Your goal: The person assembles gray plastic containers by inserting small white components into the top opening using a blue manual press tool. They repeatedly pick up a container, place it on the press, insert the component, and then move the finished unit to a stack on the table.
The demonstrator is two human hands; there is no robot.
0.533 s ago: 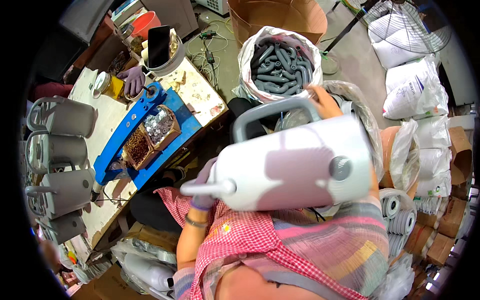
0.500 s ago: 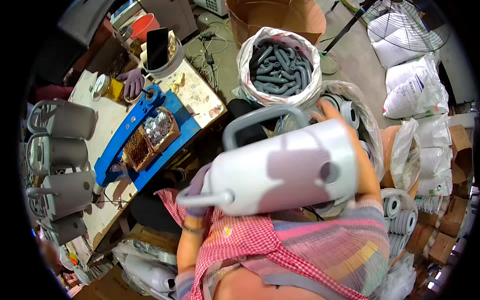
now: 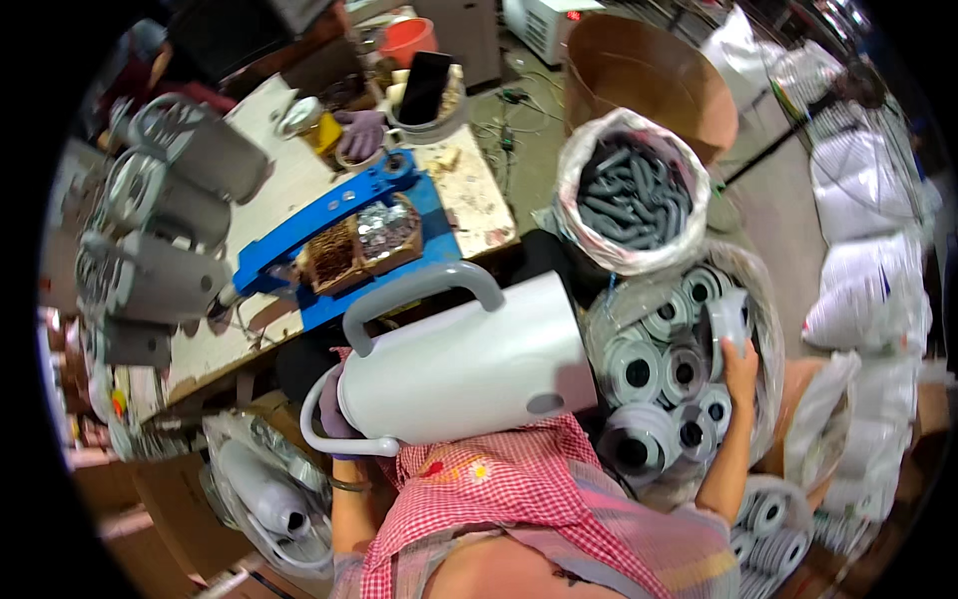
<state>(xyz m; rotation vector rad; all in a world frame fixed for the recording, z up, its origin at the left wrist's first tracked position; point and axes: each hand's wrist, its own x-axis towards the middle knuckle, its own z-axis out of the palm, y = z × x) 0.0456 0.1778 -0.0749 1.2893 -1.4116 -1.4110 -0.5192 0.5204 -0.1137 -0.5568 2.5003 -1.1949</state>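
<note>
The pale grey pot body (image 3: 464,364) lies across your checked apron (image 3: 509,464), its end gripped by your gloved left hand (image 3: 334,411). Your right hand (image 3: 739,367) is closed on a pale plastic part (image 3: 728,311), above a clear bag (image 3: 766,299) of grey ringed fittings (image 3: 639,371). Ahead of your left hand stands the stained white worktable (image 3: 477,205) carrying a blue lever tool (image 3: 334,208); its near edge passes just beyond the pot. Ahead of your right hand, a strip of floor (image 3: 776,215) separates the sack (image 3: 574,180) of curved grey handles (image 3: 634,190) from white sacks (image 3: 860,280) with blurred, unreadable print.
</note>
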